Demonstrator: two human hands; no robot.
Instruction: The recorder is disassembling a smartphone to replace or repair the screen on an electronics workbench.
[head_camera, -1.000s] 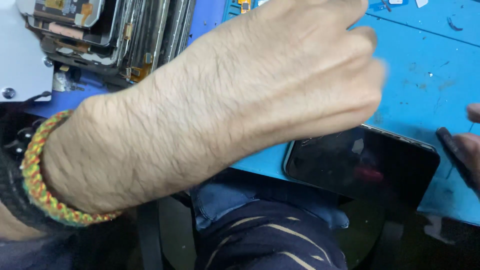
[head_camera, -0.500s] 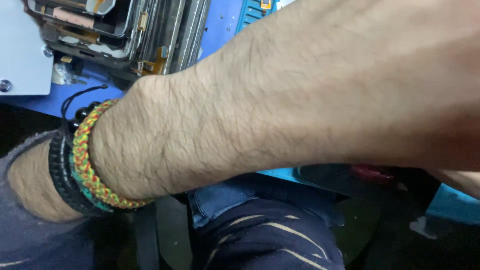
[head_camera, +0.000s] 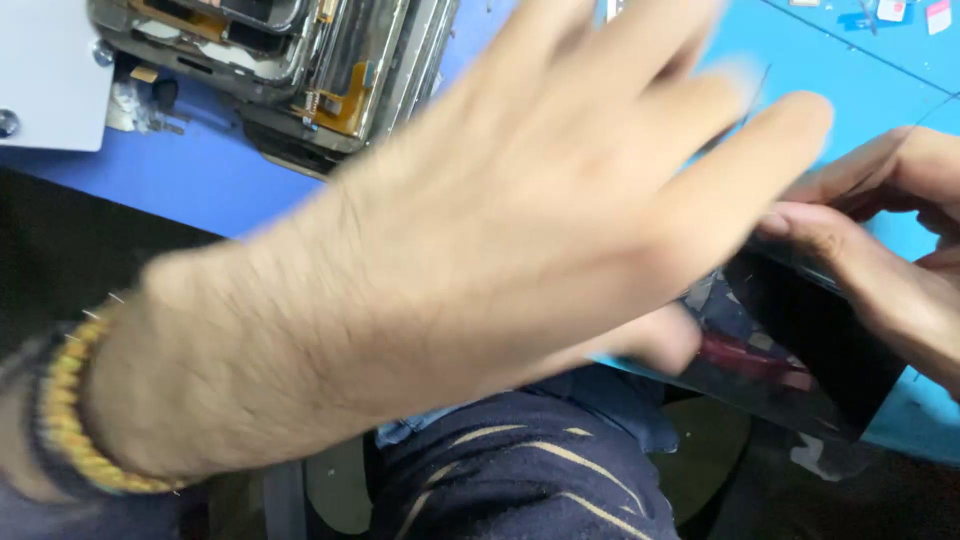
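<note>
My left hand (head_camera: 520, 230) sweeps across the middle of the view, blurred, with its fingers stretched out and apart toward the upper right. Its thumb lies next to the left end of a black phone (head_camera: 800, 350) with a glossy dark screen. The phone is tilted at the table's front edge, and part of it is hidden by my left hand. My right hand (head_camera: 890, 250) comes in from the right edge and grips the phone along its upper side with the fingertips. A braided yellow and green bracelet (head_camera: 75, 420) sits on my left wrist.
A stack of bare phone frames (head_camera: 300, 60) lies at the back left on the blue table mat (head_camera: 200, 170). A white box (head_camera: 50, 70) is at the far left. Small loose parts (head_camera: 890, 12) lie at the top right. My lap in dark trousers (head_camera: 520, 480) is below.
My left arm has drawn back to the left, so the open hand now shows instead of the forearm. My right hand has come onto the phone and lifted it at a tilt.
</note>
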